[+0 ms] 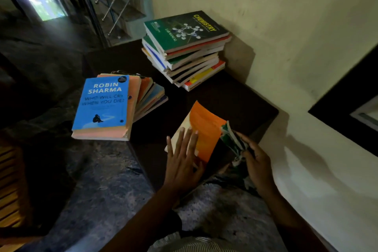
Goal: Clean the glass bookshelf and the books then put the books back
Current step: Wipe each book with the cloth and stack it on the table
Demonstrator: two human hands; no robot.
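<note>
An orange and cream book (204,127) lies near the front of a dark low table (235,100). My left hand (183,161) presses flat on its near end with straight, spread fingers. My right hand (255,159) grips a crumpled green and white cloth (233,141) at the book's right edge. A leaning pile of books topped by a blue Robin Sharma paperback (102,106) sits at the table's left edge. A taller stack topped by a green Chemistry book (186,28) stands at the back, against the wall.
A cream wall (286,26) runs along the right, with a dark framed panel (347,106) on it. Dark stone floor (92,180) spreads to the left. A stair railing (114,2) and a bright doorway (45,2) are at the far back left.
</note>
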